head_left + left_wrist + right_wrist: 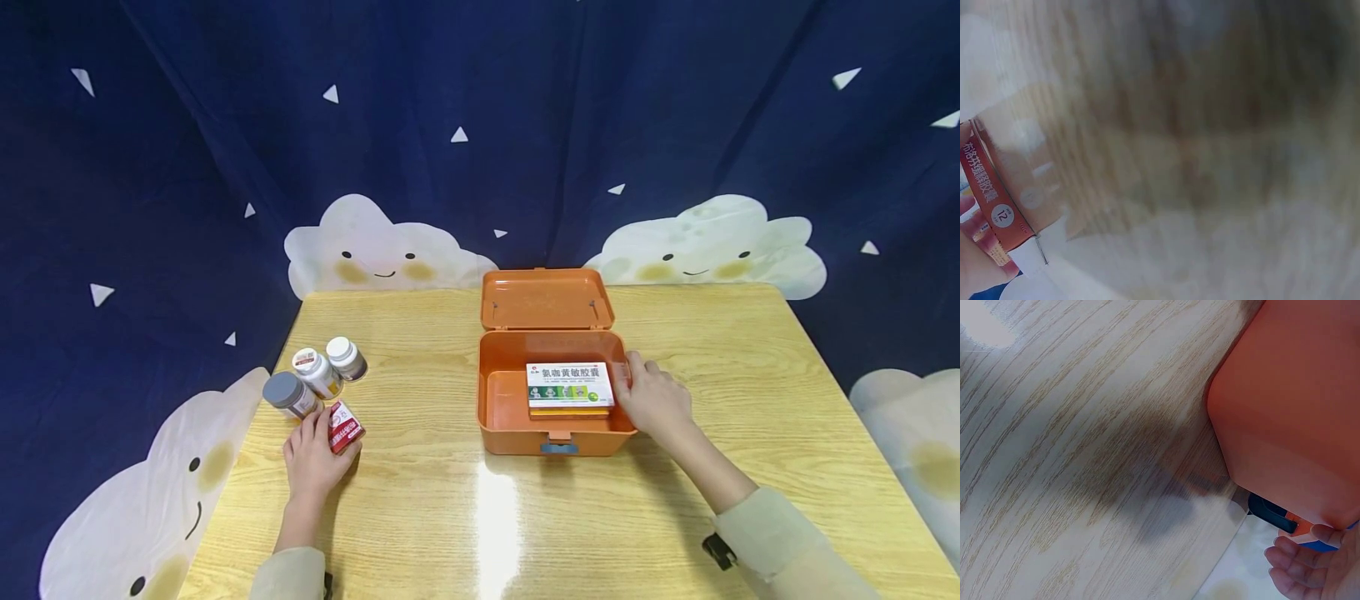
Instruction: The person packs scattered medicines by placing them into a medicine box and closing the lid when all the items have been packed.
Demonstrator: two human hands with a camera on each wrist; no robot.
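My left hand [317, 458] grips a small red-and-white medicine box [345, 427] at the table's left side. White lettering and a round "12" mark show on its red face in the left wrist view. Across from it, my right hand [654, 396] holds the right wall of an orange plastic storage box [501, 440], thumb at the rim and the other fingers outside. The hinged lid [546, 298] stands raised at the back. Inside lies a white-and-green capsule box [570, 385] on top of orange-yellow packaging [567, 413].
Just beyond my left hand stand a grey-lidded bottle [287, 392], a white-and-yellow bottle [318, 373] and a white-capped bottle [346, 358]. A blue latch [559, 448] sits on the storage box's front. Behind the wooden table [420, 500] hangs a dark blue curtain [420, 100] with clouds.
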